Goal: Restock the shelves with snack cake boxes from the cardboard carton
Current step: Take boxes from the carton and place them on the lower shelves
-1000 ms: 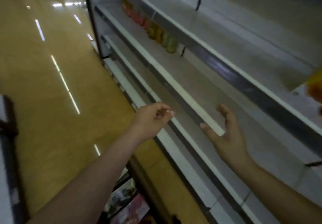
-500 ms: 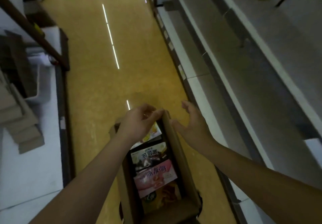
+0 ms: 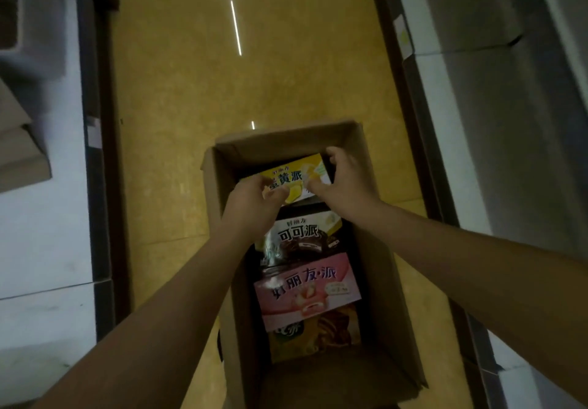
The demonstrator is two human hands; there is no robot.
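Note:
An open cardboard carton (image 3: 385,268) stands on the floor below me, holding several snack cake boxes in a row. At its far end lies a yellow box (image 3: 294,174). My left hand (image 3: 254,200) grips that yellow box at its near left corner and my right hand (image 3: 345,179) holds its right end, fingers curled over the far edge. Nearer to me lie a dark chocolate box (image 3: 302,238), a pink box (image 3: 307,286) and a brown-and-yellow box (image 3: 315,334), partly under the pink one.
Grey shelves (image 3: 496,96) run along the right of the yellow floor aisle (image 3: 241,58). On the left is a white low shelf base (image 3: 41,249) with flattened cardboard (image 3: 19,150) on it.
My view dropped from the shelves to the carton. Both hands went down from shelf height into the carton and took hold of the yellow box at its far end.

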